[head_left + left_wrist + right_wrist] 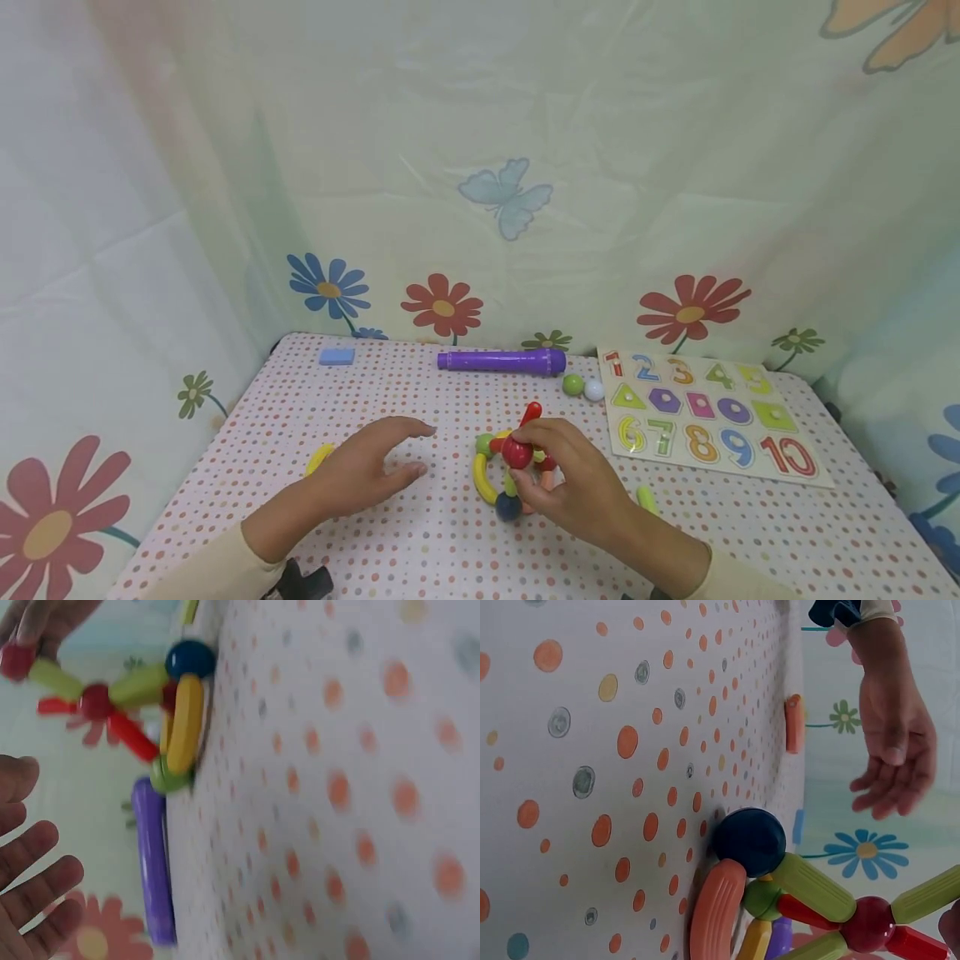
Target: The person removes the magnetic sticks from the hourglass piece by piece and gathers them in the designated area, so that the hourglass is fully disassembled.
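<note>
A toy structure of balls and sticks stands on the table. Its base has curved yellow sticks [483, 479], a dark blue ball [748, 841], a green ball [171, 777] and a salmon curved stick [717, 911]. Straight green and red sticks rise from it to a red ball [867, 924] in the middle. Above that, another green stick [56, 679] leads to a top red ball [16, 660]. My right hand [573, 479] pinches this top ball between thumb and fingers. To the structure's left, my left hand [367, 462] hovers with fingers spread, holding nothing.
A purple tube-shaped toy [501, 361] lies at the back, beside a green ball [573, 384] and a white ball [593, 390]. A number-and-shape puzzle board [705, 417] lies right. A blue block [337, 357] sits back left. Loose yellow [319, 458] and green [647, 500] pieces lie near the hands.
</note>
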### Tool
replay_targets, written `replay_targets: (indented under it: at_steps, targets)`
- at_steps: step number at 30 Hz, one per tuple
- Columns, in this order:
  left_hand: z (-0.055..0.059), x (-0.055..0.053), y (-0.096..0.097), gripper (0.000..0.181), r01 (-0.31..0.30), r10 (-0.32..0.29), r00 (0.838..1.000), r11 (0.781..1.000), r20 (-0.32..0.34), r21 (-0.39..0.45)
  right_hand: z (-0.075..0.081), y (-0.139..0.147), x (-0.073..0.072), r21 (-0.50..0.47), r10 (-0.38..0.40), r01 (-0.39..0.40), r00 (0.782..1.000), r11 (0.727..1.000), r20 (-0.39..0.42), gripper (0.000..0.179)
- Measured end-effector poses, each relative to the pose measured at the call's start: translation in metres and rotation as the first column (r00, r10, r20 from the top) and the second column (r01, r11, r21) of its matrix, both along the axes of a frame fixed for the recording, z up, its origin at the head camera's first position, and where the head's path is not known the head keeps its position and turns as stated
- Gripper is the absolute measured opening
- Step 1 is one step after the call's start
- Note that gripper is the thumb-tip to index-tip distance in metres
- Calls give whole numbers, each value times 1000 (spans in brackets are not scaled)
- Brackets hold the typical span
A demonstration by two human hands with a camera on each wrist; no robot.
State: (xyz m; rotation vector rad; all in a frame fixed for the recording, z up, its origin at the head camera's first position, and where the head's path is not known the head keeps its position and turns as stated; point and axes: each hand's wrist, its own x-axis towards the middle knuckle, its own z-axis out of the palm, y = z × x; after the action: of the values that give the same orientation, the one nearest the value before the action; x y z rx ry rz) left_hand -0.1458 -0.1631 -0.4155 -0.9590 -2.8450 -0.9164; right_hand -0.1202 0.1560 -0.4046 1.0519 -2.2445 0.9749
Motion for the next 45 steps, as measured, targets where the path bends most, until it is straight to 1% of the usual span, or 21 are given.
replay_targets:
  at_steps: [3,5,7,8,10,13,15,19,22,28,32,37,40,42,45]
  targets:
    - [4,2,24,44,56,-58,998,997,32,60,0,1,1,12,-17,17,1000,1000,-8,56]
    - [4,1,39,45,86,-91,995,991,44,107,0,1,1,25,-33,33,999,999,-9,59]
    - [2,1,54,46,114,-122,992,980,37,161,-1,2,1,30,-36,36,999,999,-9,61]
    - [1,0,61,47,125,-132,991,975,27,185,-1,1,1,26,-31,32,999,999,-7,62]
    - [-2,-2,73,46,153,-154,988,961,-16,231,-1,1,1,19,-21,21,1000,1000,-10,62]
    - [-5,-4,88,43,171,-152,984,947,-89,273,-3,1,0,7,-3,4,1000,1000,-20,58]
    - [-6,-5,95,40,168,-140,984,941,-114,295,-4,1,0,4,4,-4,1000,1000,-13,52]
    - [-7,-5,102,39,158,-126,985,933,-119,324,-5,0,0,5,3,-3,1000,1000,-8,41]
    - [-7,-5,106,37,158,-117,983,930,-140,331,-5,0,0,1,0,0,1000,1000,-8,39]
    - [-9,-4,110,32,153,-87,976,929,-202,336,-6,1,1,-10,-3,3,1000,1000,0,38]
    - [-10,-5,112,29,152,-78,972,927,-220,342,-7,1,1,-45,3,-2,1000,999,21,39]
    - [-12,-7,113,28,151,-76,970,933,-232,328,-7,5,2,-98,-4,8,999,995,46,45]
    - [-12,-7,113,28,142,-75,974,936,-213,323,-4,12,1,-86,-38,41,999,995,38,47]
    - [-11,-7,113,27,137,-75,978,936,-197,325,-2,19,0,-71,-72,75,997,995,35,45]
    - [-11,-7,113,25,134,-75,979,935,-188,329,1,32,0,-45,-152,154,988,987,37,50]
